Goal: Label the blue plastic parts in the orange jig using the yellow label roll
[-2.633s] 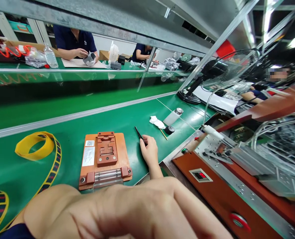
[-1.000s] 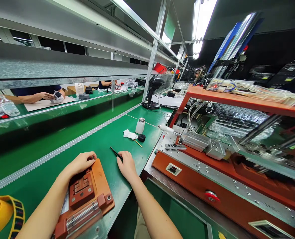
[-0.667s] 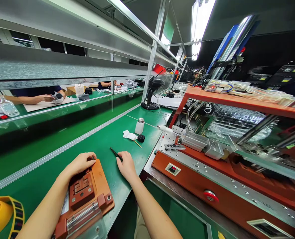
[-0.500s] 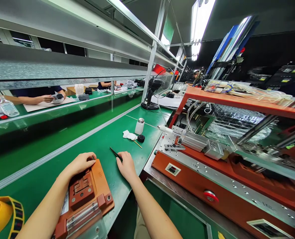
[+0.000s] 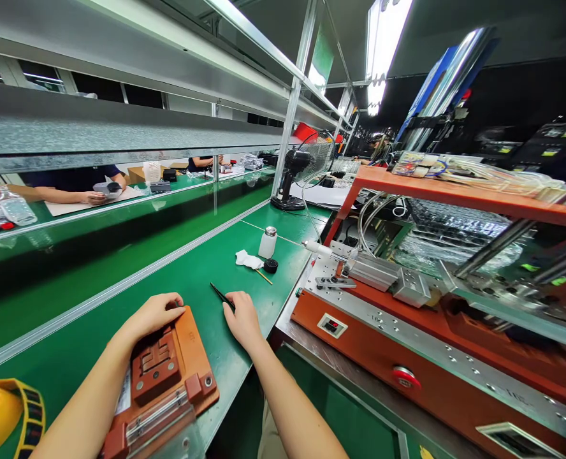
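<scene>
My left hand [image 5: 159,313] is closed over the far left edge of a reddish-brown fixture [image 5: 197,347], its fingers curled and partly hidden. The fixture lies on the green bench, with a raised slotted block [image 5: 156,366] in its middle and a clear hinged cover [image 5: 171,430] at its near end. To the right of it, my right hand [image 5: 242,319] rests on the bench, closed around black tweezers [image 5: 220,294] whose tips point away to the left. No part shows between the tips.
Ahead stand a white pump bottle [image 5: 268,242], a black cap [image 5: 270,266], white tissue [image 5: 248,259] and a thin stick [image 5: 264,276]. A red-brown machine [image 5: 369,344] with a red button fills the right. A yellow tape reel [image 5: 0,414] lies at lower left. A fan [image 5: 295,178] stands farther back.
My hands, the tweezers and the fixture stay in place. Across the bench, a co-worker's hands and the grey piece they hold have shifted slightly.
</scene>
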### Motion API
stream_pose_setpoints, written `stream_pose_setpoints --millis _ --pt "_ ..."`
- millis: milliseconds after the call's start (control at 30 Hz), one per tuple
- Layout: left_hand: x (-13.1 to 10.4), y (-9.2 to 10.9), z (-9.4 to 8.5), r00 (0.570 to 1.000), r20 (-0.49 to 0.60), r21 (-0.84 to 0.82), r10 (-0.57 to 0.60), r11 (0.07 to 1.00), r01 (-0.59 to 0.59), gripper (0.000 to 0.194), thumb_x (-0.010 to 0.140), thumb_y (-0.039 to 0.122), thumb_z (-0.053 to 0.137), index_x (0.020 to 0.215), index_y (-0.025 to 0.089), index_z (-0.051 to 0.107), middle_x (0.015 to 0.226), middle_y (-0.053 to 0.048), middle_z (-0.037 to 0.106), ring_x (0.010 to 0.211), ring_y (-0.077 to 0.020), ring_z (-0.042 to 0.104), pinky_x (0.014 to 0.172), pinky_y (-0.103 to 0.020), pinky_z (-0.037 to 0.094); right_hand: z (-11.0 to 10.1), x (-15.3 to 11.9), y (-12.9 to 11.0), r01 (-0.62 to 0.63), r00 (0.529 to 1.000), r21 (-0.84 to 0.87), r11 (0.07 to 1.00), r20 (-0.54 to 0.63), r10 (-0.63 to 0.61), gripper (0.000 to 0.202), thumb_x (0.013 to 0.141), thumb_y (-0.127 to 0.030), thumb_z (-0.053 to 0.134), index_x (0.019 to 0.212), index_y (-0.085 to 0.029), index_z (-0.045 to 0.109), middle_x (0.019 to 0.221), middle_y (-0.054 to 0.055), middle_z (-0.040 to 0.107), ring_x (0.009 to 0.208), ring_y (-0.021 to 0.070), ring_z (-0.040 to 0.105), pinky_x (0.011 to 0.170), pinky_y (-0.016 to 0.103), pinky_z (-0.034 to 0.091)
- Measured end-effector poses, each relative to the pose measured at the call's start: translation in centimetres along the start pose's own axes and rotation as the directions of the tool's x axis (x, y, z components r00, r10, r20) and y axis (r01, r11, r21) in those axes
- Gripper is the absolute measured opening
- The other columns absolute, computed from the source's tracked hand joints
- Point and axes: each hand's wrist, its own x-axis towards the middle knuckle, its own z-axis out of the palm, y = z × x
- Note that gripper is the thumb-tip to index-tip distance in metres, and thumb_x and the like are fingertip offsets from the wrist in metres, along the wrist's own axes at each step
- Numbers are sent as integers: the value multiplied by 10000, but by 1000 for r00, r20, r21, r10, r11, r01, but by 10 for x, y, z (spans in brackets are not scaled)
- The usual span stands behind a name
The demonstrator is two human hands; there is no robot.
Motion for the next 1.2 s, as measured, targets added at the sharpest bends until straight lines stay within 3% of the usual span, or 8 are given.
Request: stream_pose_setpoints --millis 1200 --pt "1 -1 2 1000 -4 24 -25 999 25 360 812 536 525 914 209 635 926 -54 725 893 -259 653 778 -338 453 1 0 1 19 1000 -9 1000 -14 -19 161 931 -198 569 1071 -184 647 1044 87 669 996 242 586 887 364 479"
